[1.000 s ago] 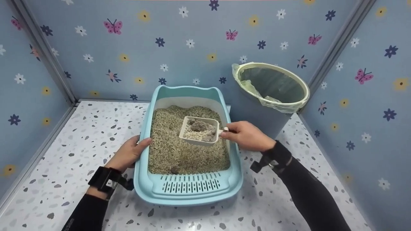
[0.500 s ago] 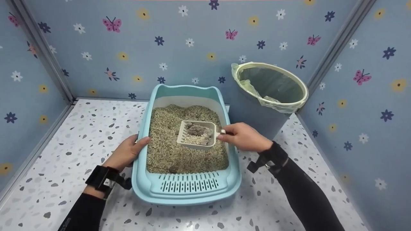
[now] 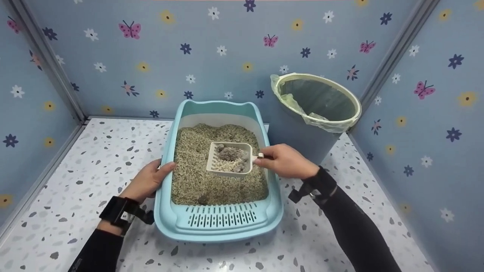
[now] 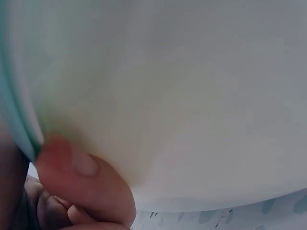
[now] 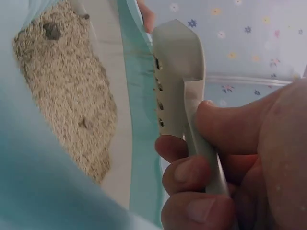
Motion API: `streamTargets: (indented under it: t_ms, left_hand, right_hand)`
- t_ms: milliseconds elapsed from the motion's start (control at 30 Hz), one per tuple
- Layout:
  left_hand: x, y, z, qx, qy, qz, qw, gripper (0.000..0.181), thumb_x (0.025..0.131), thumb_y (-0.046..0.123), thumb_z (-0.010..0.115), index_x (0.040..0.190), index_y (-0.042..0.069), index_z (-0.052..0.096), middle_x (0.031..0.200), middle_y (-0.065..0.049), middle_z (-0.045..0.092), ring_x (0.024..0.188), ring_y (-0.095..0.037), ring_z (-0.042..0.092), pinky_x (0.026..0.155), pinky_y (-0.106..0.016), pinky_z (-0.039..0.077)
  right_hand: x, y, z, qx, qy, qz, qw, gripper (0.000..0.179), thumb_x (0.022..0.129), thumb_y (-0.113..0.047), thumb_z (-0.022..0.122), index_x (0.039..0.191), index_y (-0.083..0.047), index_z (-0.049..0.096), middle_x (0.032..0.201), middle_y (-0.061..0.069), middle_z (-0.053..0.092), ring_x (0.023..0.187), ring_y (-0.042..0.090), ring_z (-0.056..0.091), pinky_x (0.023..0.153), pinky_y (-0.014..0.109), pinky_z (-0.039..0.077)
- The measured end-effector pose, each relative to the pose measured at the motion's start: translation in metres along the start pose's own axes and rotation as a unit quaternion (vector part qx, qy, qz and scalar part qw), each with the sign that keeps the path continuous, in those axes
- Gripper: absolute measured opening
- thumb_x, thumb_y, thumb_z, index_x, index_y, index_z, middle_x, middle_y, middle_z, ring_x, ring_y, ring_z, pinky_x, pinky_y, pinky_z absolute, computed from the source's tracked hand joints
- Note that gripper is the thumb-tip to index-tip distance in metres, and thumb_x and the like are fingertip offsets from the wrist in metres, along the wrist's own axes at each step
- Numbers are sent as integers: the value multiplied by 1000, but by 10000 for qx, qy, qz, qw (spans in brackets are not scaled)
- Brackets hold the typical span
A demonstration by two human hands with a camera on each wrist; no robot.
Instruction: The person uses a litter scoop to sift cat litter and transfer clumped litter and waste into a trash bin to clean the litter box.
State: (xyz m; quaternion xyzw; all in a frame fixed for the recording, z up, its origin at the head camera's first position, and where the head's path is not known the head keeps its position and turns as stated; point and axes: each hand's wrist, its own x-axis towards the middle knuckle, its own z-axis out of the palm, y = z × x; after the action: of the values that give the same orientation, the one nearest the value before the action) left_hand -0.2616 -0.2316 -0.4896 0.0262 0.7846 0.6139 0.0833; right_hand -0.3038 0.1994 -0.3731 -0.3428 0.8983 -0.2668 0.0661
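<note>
A light blue litter box [image 3: 223, 237] holds grainy litter [image 3: 189, 181]. My left hand [image 3: 149, 179] grips its left rim, thumb [image 4: 88, 177] over the edge and fingers curled below, partly hidden. With its thumb and curled fingers, my right hand [image 3: 289, 160] holds a white litter scoop [image 3: 228, 174] by its short handle. The slotted scoop hangs above the litter, roughly level, and carries grey-brown clumps [image 3: 231, 153] with some loose pale grains. In the right wrist view the scoop [image 5: 180, 52] is seen side-on. One dark clump [image 5: 52, 31] lies in the litter by the grated front step.
Right behind the box stands a tall grey-blue bin [image 3: 306, 139], its open top lined with a pale bag [image 3: 327, 124]. Flower-patterned panels [image 3: 211, 30] enclose the back and both sides. The floor [image 3: 113, 158] is white with grey specks.
Over the last second the scoop has come slightly left and nearer to me, levelling a little with its load. My left hand stays on the rim; the head view has shifted slightly.
</note>
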Motion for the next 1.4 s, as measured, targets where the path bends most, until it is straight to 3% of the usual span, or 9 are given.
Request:
streamTargets:
  t_ms: [167,367,467,667,800,933,1067,1200,1400]
  left_hand:
    - [-1,1,0,-183,-84,95,9998,77,116,51,58,159,-11,40,119,-29,73,92,-34,81,73,-47,70]
    - [-2,0,-1,-126,17,25,9999,76,115,52,59,158,-10,43,116,-28,74,87,-32,80,63,-42,68]
    - [0,0,1,-106,-37,40,9999,75,115,52,59,156,-10,45,114,-27,75,85,-32,80,60,-41,67]
    - [1,4,0,-101,-48,125,9999,74,116,51,58,154,-12,45,117,-29,74,90,-35,81,73,-47,70]
    - [1,2,-1,-82,-65,102,9999,74,116,50,58,154,-12,44,115,-28,74,88,-33,81,70,-46,70]
    - [2,-1,2,-137,-68,-6,9999,70,116,49,58,152,-10,48,108,-25,76,78,-29,79,54,-37,64]
    - [2,-1,4,-89,-96,-18,9999,70,116,51,59,150,-9,49,104,-24,75,73,-26,77,48,-32,58]
    - [2,1,3,-29,-89,67,9999,74,115,52,59,153,-10,46,108,-24,75,78,-28,79,56,-37,65]
    - [0,0,-1,-90,-66,28,9999,74,116,52,58,154,-11,45,106,-24,76,77,-28,78,52,-35,62]
  right_hand:
    - [-19,11,-12,36,173,152,9997,26,110,-38,73,90,-20,74,74,-9,58,65,11,55,65,31,47]
    - [2,-2,4,116,-129,-72,9998,36,111,-45,69,85,-21,67,72,-10,52,63,9,49,61,32,44]
    - [1,-1,4,132,-234,-64,9996,35,111,-43,69,85,-20,66,72,-10,51,63,10,49,61,31,44]
    - [-20,8,-12,264,-96,288,9992,29,109,-36,73,91,-13,76,73,-8,59,64,12,54,62,32,48]
    - [-8,0,-4,133,-103,92,9998,33,110,-42,71,86,-20,70,72,-10,55,63,10,51,61,31,46]
    - [7,-6,5,145,-214,-165,9995,39,111,-46,69,81,-22,62,71,-11,50,61,8,46,59,30,42]
    - [-7,5,-4,274,-218,32,9994,34,110,-40,72,83,-19,67,71,-10,53,63,10,50,61,30,44]
    - [-19,13,-10,338,-184,305,9988,30,108,-37,74,87,-15,73,73,-8,57,66,12,54,63,31,47]
    - [10,-7,14,-71,-349,-67,9993,39,110,-47,69,80,-25,59,69,-12,48,61,9,46,61,33,44]
